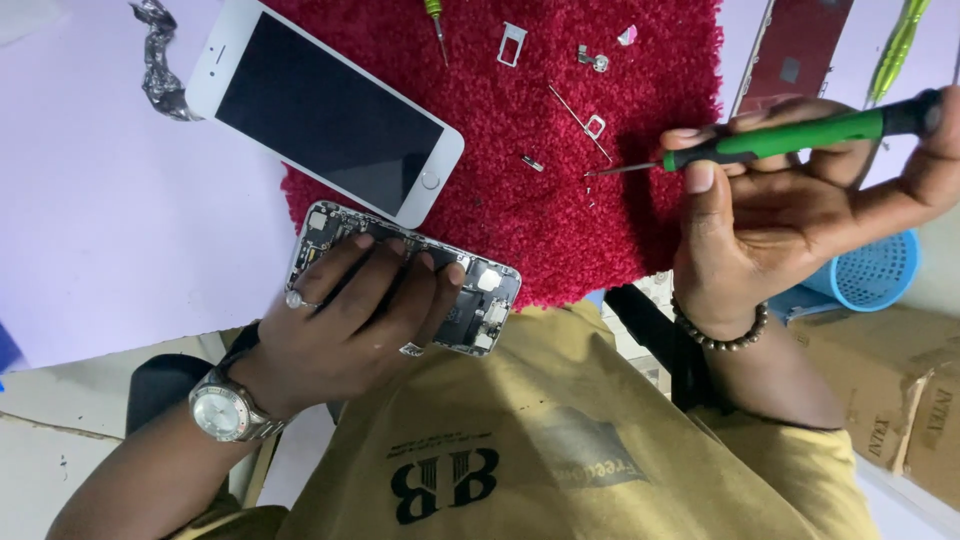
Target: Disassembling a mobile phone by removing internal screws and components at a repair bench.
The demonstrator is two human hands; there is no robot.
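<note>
With its white screen panel (325,110) already off and small parts (555,60) loose on the red mat (600,230), the opened phone body (480,300) lies under the left hand (345,320) grip on the counter (110,220), while the right hand (770,220) grip, clamped on a green screwdriver (790,135), hovers off to its side.

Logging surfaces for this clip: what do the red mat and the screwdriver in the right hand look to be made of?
Red mat: looks like deep-pile textile, matte, with fuzzy tufts and a ragged edge. Screwdriver in the right hand: the green handle with dark ends looks like smooth plastic or rubber, and the thin grey shaft is probably metal.
</note>
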